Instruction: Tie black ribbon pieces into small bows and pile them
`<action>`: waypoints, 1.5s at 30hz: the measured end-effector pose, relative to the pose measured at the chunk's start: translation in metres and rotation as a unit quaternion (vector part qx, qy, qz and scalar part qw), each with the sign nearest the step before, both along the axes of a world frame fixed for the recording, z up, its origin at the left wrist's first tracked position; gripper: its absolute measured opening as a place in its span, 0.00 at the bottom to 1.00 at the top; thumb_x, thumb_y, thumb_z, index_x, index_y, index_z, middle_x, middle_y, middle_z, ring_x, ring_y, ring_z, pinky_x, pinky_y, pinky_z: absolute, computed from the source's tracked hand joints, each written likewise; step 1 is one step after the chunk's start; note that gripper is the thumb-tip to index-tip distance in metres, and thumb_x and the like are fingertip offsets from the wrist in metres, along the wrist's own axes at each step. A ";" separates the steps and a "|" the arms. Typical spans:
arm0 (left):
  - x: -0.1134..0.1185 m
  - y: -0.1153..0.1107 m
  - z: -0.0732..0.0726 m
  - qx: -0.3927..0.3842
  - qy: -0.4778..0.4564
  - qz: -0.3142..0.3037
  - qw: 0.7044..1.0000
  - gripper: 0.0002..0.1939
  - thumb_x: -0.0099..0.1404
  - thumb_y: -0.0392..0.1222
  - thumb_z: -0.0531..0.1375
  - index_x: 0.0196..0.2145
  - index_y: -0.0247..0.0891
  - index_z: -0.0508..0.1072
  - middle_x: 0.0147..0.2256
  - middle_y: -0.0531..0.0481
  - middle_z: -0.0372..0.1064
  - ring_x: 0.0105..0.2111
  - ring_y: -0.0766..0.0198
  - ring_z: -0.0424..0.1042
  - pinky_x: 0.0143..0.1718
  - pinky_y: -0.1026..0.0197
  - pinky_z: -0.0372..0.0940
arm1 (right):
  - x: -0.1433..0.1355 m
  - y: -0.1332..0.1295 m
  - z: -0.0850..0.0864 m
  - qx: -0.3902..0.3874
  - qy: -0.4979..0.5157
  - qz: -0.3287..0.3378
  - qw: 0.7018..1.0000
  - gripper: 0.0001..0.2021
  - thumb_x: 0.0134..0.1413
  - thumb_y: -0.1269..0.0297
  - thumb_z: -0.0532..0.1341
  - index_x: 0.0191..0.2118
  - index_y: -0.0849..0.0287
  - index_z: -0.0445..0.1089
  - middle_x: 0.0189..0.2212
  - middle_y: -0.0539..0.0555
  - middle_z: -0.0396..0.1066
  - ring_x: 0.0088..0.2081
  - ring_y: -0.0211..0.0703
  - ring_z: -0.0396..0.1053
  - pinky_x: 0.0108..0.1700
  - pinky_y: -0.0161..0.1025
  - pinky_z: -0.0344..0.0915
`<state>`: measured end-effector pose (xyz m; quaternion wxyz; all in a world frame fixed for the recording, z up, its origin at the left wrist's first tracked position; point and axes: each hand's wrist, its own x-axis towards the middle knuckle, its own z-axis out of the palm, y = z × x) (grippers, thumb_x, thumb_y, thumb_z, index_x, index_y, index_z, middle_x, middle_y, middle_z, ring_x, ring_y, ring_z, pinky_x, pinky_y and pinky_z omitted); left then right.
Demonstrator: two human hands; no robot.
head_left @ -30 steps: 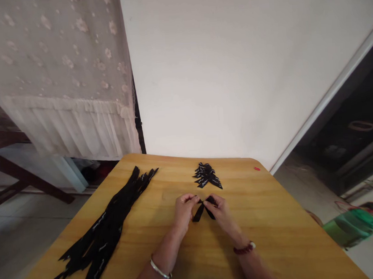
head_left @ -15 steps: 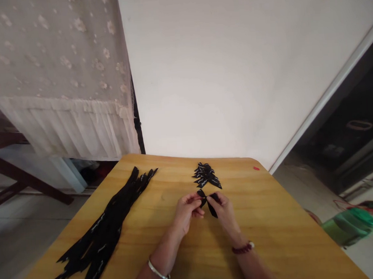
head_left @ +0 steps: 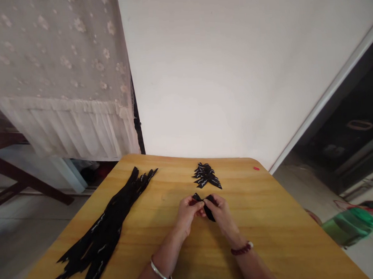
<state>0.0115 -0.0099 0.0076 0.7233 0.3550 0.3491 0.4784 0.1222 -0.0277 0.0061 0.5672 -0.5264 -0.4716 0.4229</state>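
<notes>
A black ribbon (head_left: 209,213) is pinched between my two hands over the middle of the wooden table. My left hand (head_left: 189,211) grips its left part, fingers closed. On the other side, my right hand (head_left: 220,209) pinches the ribbon's right part, and the fingertips of both hands meet at its centre. Just beyond them lies a small pile of black ribbon pieces (head_left: 205,175) with white lettering. A long bundle of black ribbon strips (head_left: 111,217), also with white marks, spreads along the table's left side.
The wooden table (head_left: 257,219) has a small red item (head_left: 256,168) near its far right corner. A white panel (head_left: 214,70) rises behind it. A lace curtain (head_left: 75,70) hangs at the left; a green container (head_left: 350,226) stands on the right.
My hands have come closer together, with the fingertips now meeting on the ribbon. The ribbon's upper left end has shifted slightly left and down. The pile and the long bundle have not moved.
</notes>
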 end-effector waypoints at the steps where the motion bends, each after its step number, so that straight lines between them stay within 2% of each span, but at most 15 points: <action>1: 0.000 0.000 0.000 0.001 0.000 0.001 1.000 0.09 0.41 0.37 0.63 0.22 0.31 0.68 0.17 0.54 0.62 0.16 0.72 0.60 0.20 0.64 0.62 | 0.000 0.000 0.001 -0.002 0.002 0.005 1.000 0.16 0.39 0.53 0.61 0.20 0.60 0.60 0.14 0.46 0.60 0.17 0.34 0.57 0.19 0.31 0.54; 6: -0.001 0.001 -0.001 0.008 0.013 0.017 1.000 0.08 0.42 0.37 0.63 0.20 0.31 0.67 0.14 0.56 0.58 0.14 0.73 0.57 0.17 0.65 0.60 | -0.002 -0.001 0.006 -0.011 0.020 0.039 0.999 0.15 0.41 0.53 0.59 0.21 0.60 0.60 0.14 0.46 0.60 0.17 0.34 0.57 0.20 0.32 0.54; 12: -0.001 0.002 -0.001 0.007 0.035 0.009 0.999 0.07 0.42 0.37 0.62 0.19 0.31 0.67 0.13 0.57 0.56 0.13 0.74 0.55 0.16 0.65 0.60 | -0.001 -0.002 0.008 -0.004 0.011 0.004 1.000 0.17 0.41 0.53 0.59 0.16 0.59 0.56 0.13 0.44 0.52 0.17 0.31 0.50 0.19 0.31 0.48; 19: -0.003 0.002 -0.001 0.002 0.058 -0.015 0.998 0.08 0.42 0.39 0.61 0.19 0.32 0.67 0.13 0.56 0.58 0.11 0.73 0.56 0.13 0.66 0.57 | 0.000 -0.001 0.008 0.003 -0.020 -0.025 0.999 0.18 0.42 0.52 0.57 0.16 0.58 0.54 0.13 0.44 0.50 0.17 0.32 0.49 0.19 0.31 0.48; 21: -0.003 0.002 -0.001 0.001 0.060 -0.022 0.998 0.08 0.42 0.39 0.61 0.20 0.32 0.67 0.13 0.56 0.58 0.11 0.73 0.56 0.12 0.67 0.55 | 0.001 -0.001 0.007 0.008 -0.029 -0.038 0.999 0.18 0.42 0.52 0.57 0.15 0.58 0.54 0.13 0.44 0.51 0.17 0.32 0.50 0.19 0.32 0.49; 24: -0.005 0.003 0.000 -0.007 0.057 -0.011 0.998 0.09 0.42 0.40 0.62 0.19 0.32 0.66 0.12 0.57 0.57 0.11 0.73 0.56 0.12 0.68 0.55 | 0.002 -0.001 0.005 -0.014 -0.007 -0.046 0.999 0.18 0.44 0.49 0.54 0.18 0.59 0.61 0.15 0.49 0.60 0.19 0.36 0.57 0.21 0.33 0.54; 26: -0.006 0.004 0.001 -0.012 0.044 0.005 0.999 0.10 0.42 0.40 0.62 0.18 0.33 0.65 0.12 0.57 0.57 0.11 0.73 0.56 0.12 0.69 0.54 | 0.003 -0.001 0.004 -0.046 0.022 -0.027 0.998 0.21 0.46 0.46 0.51 0.22 0.61 0.66 0.20 0.53 0.66 0.23 0.39 0.62 0.24 0.34 0.57; 29: -0.008 0.006 0.002 -0.021 0.020 0.028 0.999 0.10 0.41 0.40 0.63 0.18 0.34 0.64 0.13 0.58 0.56 0.11 0.74 0.56 0.10 0.70 0.52 | 0.003 -0.002 0.005 -0.074 0.030 0.012 0.997 0.24 0.48 0.45 0.49 0.25 0.62 0.69 0.22 0.55 0.69 0.25 0.41 0.64 0.25 0.35 0.57; 32: -0.010 0.007 0.003 -0.023 0.023 0.040 0.999 0.11 0.41 0.41 0.63 0.19 0.34 0.64 0.12 0.60 0.56 0.10 0.75 0.54 0.09 0.71 0.50 | 0.001 -0.002 0.008 -0.037 0.009 0.059 0.998 0.20 0.47 0.49 0.53 0.22 0.61 0.67 0.19 0.51 0.65 0.23 0.37 0.61 0.25 0.34 0.56; 36: -0.010 0.006 0.004 -0.014 0.036 0.052 0.998 0.13 0.42 0.43 0.63 0.20 0.34 0.63 0.12 0.61 0.55 0.07 0.76 0.52 0.06 0.71 0.45 | 0.000 -0.001 0.006 -0.008 -0.010 0.108 0.994 0.14 0.40 0.55 0.60 0.18 0.60 0.62 0.14 0.46 0.60 0.19 0.34 0.56 0.23 0.32 0.54; 40: -0.010 0.006 0.005 -0.020 0.041 0.051 0.998 0.14 0.41 0.45 0.63 0.21 0.35 0.63 0.12 0.62 0.54 0.06 0.75 0.53 0.06 0.71 0.45 | 0.001 0.000 0.003 -0.019 -0.023 0.104 0.994 0.12 0.41 0.58 0.60 0.19 0.60 0.61 0.13 0.45 0.60 0.17 0.33 0.56 0.22 0.32 0.53; 45: -0.011 0.008 0.005 -0.047 0.007 0.070 0.996 0.13 0.42 0.43 0.63 0.23 0.34 0.63 0.14 0.60 0.58 0.07 0.75 0.56 0.06 0.71 0.49 | 0.003 -0.001 0.006 -0.025 -0.041 0.149 0.988 0.06 0.42 0.63 0.57 0.22 0.60 0.65 0.15 0.46 0.62 0.19 0.34 0.58 0.23 0.32 0.55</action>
